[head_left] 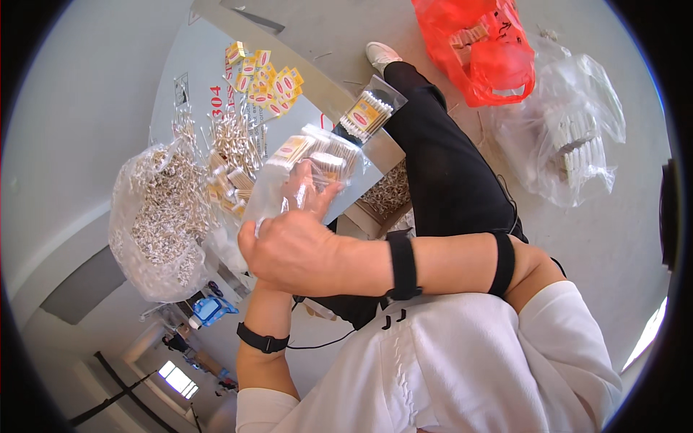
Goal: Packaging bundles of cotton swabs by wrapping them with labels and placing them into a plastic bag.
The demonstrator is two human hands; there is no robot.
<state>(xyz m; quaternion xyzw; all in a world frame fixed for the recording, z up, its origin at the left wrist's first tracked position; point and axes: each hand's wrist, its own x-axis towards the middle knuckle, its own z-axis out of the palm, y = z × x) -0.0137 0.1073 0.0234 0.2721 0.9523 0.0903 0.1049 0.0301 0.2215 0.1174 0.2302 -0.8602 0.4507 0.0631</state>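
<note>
A clear plastic bag point(271, 189) with several bundles of cotton swabs point(330, 155) in it is held above the table's near edge. My left hand point(309, 191) is behind my right wrist, its thumb and fingers gripping the bag by the bundles. My right hand point(294, 249) crosses over the left forearm, its fingers curled closed on the loose end of the bag; the fingertips are partly hidden. Just beyond the bag, a flat clear pack of swabs with a yellow card point(367, 115) lies at the table's corner, beside my leg.
Loose swabs fill a big clear bag point(162, 224) at the left. Unbagged swabs point(234, 144) and yellow-white cards point(267, 79) lie on the table point(189, 68). Below is a cardboard box of swabs point(386, 195). A red bag point(480, 65) and a clear bag point(570, 137) rest on the floor.
</note>
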